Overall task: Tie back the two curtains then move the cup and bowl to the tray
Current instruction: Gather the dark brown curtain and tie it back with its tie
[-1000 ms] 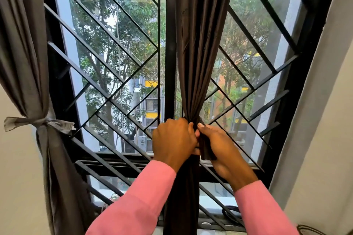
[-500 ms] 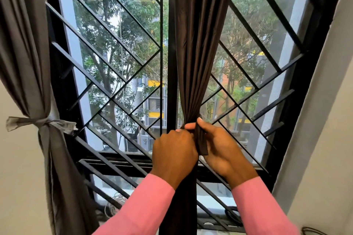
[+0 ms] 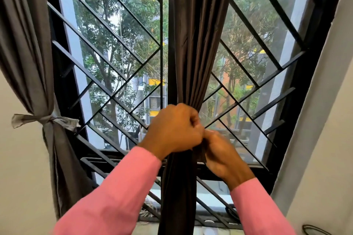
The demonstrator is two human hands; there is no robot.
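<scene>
Dark curtain (image 3: 193,44): hangs at the middle of the window, gathered into a narrow bundle right where both hands meet.
Left hand (image 3: 173,129): curled into a fist round the gathered bundle, its back facing the camera.
Right hand (image 3: 223,154): just beside and slightly below the left one, touching it. Its fingers pinch a short dark strip of cloth (image 3: 201,153) against the curtain. The hand is blurred, so the exact finger hold cannot be told.
Sleeves (image 3: 118,192): pink, reaching up from the lower edge.
Grey curtain (image 3: 24,44): at the far left, bunched and bound by a knotted grey tie (image 3: 45,120), well apart from the hands.
Edges and room: a black window grille (image 3: 122,47) with slanted bars stands close behind the dark curtain. Open glass lies between the two curtains, and a pale wall (image 3: 324,139) lies near on the right.
Direction: the dark curtain's long axis runs straight up and down. Its folds are wider above the hands, pinched at the grip, and a slim column below.
</scene>
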